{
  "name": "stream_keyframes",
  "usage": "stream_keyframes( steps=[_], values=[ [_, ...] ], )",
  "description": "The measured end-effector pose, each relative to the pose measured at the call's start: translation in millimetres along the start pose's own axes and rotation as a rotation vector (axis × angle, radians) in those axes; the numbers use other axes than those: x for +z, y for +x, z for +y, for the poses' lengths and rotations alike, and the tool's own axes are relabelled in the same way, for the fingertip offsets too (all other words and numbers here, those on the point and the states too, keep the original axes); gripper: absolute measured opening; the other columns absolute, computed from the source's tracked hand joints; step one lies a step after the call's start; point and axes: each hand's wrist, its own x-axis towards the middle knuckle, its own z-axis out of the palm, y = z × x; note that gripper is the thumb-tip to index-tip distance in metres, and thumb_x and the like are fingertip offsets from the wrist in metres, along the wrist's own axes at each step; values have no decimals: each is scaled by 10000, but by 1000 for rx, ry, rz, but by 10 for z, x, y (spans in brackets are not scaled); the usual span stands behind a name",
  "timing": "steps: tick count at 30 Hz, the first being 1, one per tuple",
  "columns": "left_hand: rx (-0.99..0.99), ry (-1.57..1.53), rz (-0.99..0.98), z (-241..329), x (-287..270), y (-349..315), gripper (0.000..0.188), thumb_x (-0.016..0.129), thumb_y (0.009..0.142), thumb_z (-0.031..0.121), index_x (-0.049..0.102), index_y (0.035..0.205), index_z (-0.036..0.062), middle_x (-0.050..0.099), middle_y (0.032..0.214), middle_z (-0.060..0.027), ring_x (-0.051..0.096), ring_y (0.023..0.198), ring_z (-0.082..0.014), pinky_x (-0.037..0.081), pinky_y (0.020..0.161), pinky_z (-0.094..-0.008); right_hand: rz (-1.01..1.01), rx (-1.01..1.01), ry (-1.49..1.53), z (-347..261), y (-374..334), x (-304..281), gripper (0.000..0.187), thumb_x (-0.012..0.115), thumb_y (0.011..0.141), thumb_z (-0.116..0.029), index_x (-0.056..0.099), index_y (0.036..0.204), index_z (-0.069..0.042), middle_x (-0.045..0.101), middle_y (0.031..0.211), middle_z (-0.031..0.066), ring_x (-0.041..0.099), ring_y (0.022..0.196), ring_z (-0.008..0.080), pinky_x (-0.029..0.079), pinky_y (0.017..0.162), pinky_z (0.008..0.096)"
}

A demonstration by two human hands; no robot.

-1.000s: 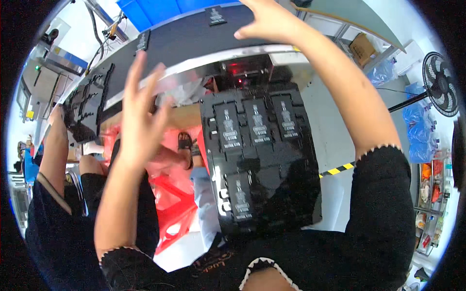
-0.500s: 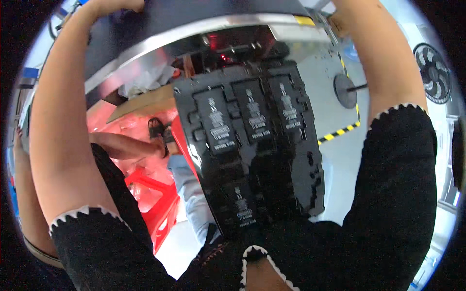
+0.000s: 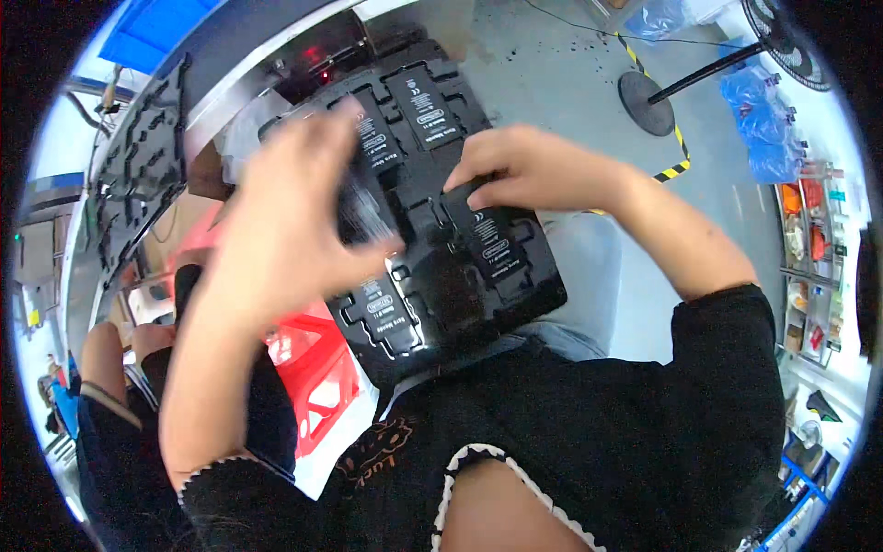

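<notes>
A black moulded tray [image 3: 451, 308] rests before me, with flat black batteries in its pockets. My right hand [image 3: 538, 170] is closed at the tray's right side, thumb and fingers pinching the upper end of a battery [image 3: 497, 244] there. Smeared by motion, my left hand [image 3: 285, 216] hovers over the tray's left part, thumb and fingers apart. A blurred dark battery [image 3: 363, 207] shows between them; whether it is held cannot be made out. Other batteries sit at the top right [image 3: 425, 109], at the upper left [image 3: 372, 143] and at the lower left [image 3: 382, 313].
Another black tray [image 3: 138, 175] stands tilted at the far left, near a co-worker's arm [image 3: 101, 363]. A metal-edged bench [image 3: 248, 69] runs along the upper left. A red plastic stool [image 3: 317, 382] is below left, a standing fan's base [image 3: 647, 103] at the upper right.
Both hands have come down from the far bench to the tray. My right hand has taken hold of a battery. The view has swung, and a second tray shows at the left.
</notes>
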Motion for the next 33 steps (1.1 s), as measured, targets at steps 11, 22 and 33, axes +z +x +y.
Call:
stream_keyframes(
  steps=[11, 22, 33],
  values=[
    [-90, 148, 59, 816, 935, -744, 769, 699, 779, 365, 404, 1378, -16, 288, 1491, -237, 267, 1391, -388, 218, 1112, -527, 324, -215, -607, 2, -828, 936, 532, 581, 893, -325, 492, 1341, -51, 385, 1483, 100, 329, 1387, 243, 263, 1091, 562],
    [-326, -305, 144, 629, 606, -489, 753, 797, 711, 381, 520, 1328, 49, 475, 1392, -170, 380, 1358, -292, 303, 1068, -545, 553, -212, -293, 134, -838, 1154, 446, 578, 882, -258, 548, 1292, -83, 449, 1445, 46, 343, 1380, 240, 261, 1089, 526],
    [-911, -1901, 1039, -1545, 170, 194, 735, 615, 846, 575, 368, 1367, 119, 446, 1399, -107, 394, 1309, -308, 414, 951, -503, 584, -288, -244, 169, -803, 1119, 455, 590, 860, -217, 552, 1284, -55, 470, 1421, 84, 368, 1363, 281, 308, 1072, 464]
  ],
)
